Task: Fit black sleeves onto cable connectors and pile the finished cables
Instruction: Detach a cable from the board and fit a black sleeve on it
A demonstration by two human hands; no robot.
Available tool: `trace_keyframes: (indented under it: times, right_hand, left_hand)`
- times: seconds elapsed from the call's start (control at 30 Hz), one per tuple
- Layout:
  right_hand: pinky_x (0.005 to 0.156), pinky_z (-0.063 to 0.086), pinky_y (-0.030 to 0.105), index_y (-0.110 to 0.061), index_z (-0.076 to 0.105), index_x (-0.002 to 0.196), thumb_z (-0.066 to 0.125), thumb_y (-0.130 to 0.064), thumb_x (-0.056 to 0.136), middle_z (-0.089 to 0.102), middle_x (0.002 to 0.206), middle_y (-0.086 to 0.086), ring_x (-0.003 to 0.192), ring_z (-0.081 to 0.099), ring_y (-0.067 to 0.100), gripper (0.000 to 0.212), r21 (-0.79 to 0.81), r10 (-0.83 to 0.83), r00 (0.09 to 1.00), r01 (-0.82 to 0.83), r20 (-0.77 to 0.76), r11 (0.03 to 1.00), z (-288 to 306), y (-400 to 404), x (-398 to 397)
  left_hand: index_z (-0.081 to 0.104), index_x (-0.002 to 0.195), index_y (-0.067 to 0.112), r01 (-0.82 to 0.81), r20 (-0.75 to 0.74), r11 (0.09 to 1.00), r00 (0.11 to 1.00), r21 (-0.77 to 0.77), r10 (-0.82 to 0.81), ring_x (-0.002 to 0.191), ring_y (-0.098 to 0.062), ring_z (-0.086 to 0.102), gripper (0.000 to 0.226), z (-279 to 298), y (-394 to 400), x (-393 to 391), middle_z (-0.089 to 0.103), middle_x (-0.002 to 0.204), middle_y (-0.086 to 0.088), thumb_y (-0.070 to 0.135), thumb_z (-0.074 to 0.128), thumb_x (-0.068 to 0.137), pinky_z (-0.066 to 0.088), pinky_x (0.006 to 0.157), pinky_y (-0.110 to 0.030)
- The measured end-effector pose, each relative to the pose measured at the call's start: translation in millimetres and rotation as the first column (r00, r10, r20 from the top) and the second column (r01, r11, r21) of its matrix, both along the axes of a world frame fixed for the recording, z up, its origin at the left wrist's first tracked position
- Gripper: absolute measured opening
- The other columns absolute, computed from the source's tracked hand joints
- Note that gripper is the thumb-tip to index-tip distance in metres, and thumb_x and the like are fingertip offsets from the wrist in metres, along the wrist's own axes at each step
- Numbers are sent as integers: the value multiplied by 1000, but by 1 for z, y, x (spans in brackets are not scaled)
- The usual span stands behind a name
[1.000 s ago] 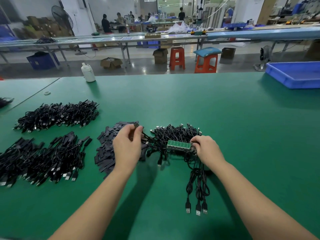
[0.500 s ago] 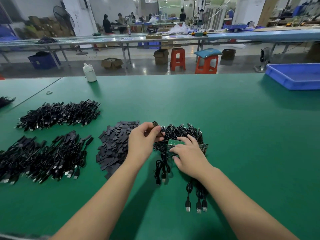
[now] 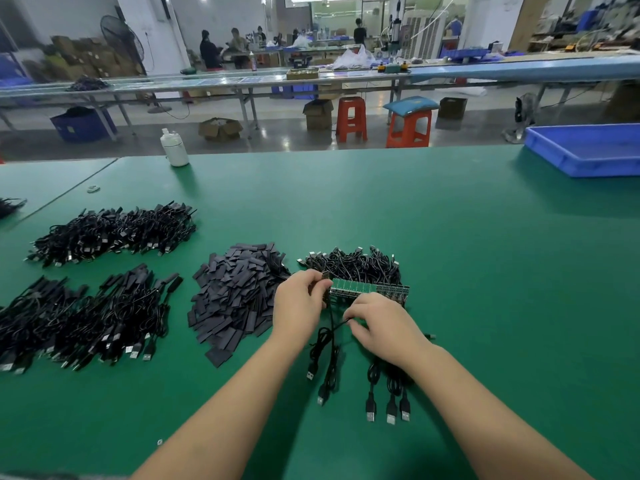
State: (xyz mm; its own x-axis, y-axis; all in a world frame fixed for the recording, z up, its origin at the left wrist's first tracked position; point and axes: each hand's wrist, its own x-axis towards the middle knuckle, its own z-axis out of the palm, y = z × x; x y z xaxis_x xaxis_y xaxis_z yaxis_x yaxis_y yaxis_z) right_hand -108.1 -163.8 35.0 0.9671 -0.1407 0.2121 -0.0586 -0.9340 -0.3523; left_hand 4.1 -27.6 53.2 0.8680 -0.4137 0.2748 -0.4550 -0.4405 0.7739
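My left hand (image 3: pixel 300 301) pinches a small cable connector right at the left end of a green circuit-board strip (image 3: pixel 369 289). My right hand (image 3: pixel 379 323) pinches the thin black cable just below that strip. A heap of flat black sleeves (image 3: pixel 235 292) lies to the left of my hands. Behind the strip sits a tangle of black cables (image 3: pixel 353 265) with bare metal plugs. Several cables with USB plugs (image 3: pixel 388 407) trail toward me under my right wrist. Two piles of black cables lie at the left: a far pile (image 3: pixel 114 232) and a near pile (image 3: pixel 79 317).
The green table (image 3: pixel 450 271) stretches wide to the right. A blue plastic tray (image 3: pixel 588 148) sits at the far right edge. A white bottle (image 3: pixel 174 147) stands at the far edge. Orange stools, boxes and other workbenches with people lie beyond.
My left hand carried the connector rightward from above the sleeve heap to the left end of the green strip. My right hand left the strip and now pinches the cable below it.
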Motion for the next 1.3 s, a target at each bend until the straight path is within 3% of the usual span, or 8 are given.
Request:
trace_keyframes:
  times: [0.43,0.8,0.87,0.9,0.97,1.03,1.17,1.3]
  right_hand:
    - [67,36,31,-18,65,90,49,-20,98,55,86,-5,90,53,19,19,54,-117,992,120,-50,991,-5,0,3]
    - [100,45,31,-23,71,120,51,-9,95,61,133,-10,119,49,16,35,-168,-207,972,186,-116,968,-11,0,9]
    - [104,41,29,-22,73,118,48,-10,96,60,134,-12,121,48,12,35,98,-194,980,196,-30,976,-7,9,10]
    - [104,42,27,-22,72,119,46,-13,96,63,131,-12,121,52,11,36,376,-181,982,186,-50,908,-2,16,12]
    - [93,50,24,-22,68,121,42,-26,99,73,115,-6,110,65,16,34,870,-52,992,126,-115,477,12,31,15]
    - [79,55,30,-21,66,116,37,-39,105,77,96,5,87,73,23,36,975,21,994,98,-104,200,18,39,19]
    - [55,46,22,-28,72,104,55,-41,100,67,66,-9,54,57,7,22,873,-58,994,107,-91,476,17,46,28]
    - [94,53,47,-42,74,83,63,-38,94,75,99,5,100,66,31,16,800,-182,975,212,-131,561,11,46,32]
  left_hand:
    - [56,77,7,309,-408,887,802,-342,-437,70,-30,72,22,20,-3,-4,64,64,-6,16,62,96,54,50,-33]
    - [60,84,4,350,-568,769,525,-535,-634,66,-28,69,16,35,32,8,62,85,-24,18,64,90,57,58,-31]
    - [59,90,2,280,-587,761,501,-585,-636,68,-29,70,17,35,35,13,62,83,-22,17,65,89,58,59,-32]
    - [59,91,2,233,-601,761,494,-605,-629,69,-30,71,16,34,35,15,63,81,-21,16,66,88,59,58,-32]
    - [58,90,3,172,-620,778,512,-605,-595,69,-29,72,13,32,35,18,65,76,-16,14,66,88,57,54,-30]
    - [60,87,5,196,-606,829,598,-523,-524,63,-22,68,11,27,37,22,66,73,-13,13,67,89,48,46,-25]
    - [68,86,7,211,-535,911,754,-353,-382,45,-10,46,13,18,48,29,59,61,-6,19,71,89,29,41,-19]
    - [71,91,12,131,-468,978,863,-160,-192,50,-14,46,21,1,72,41,63,70,-8,31,64,95,34,47,-22]
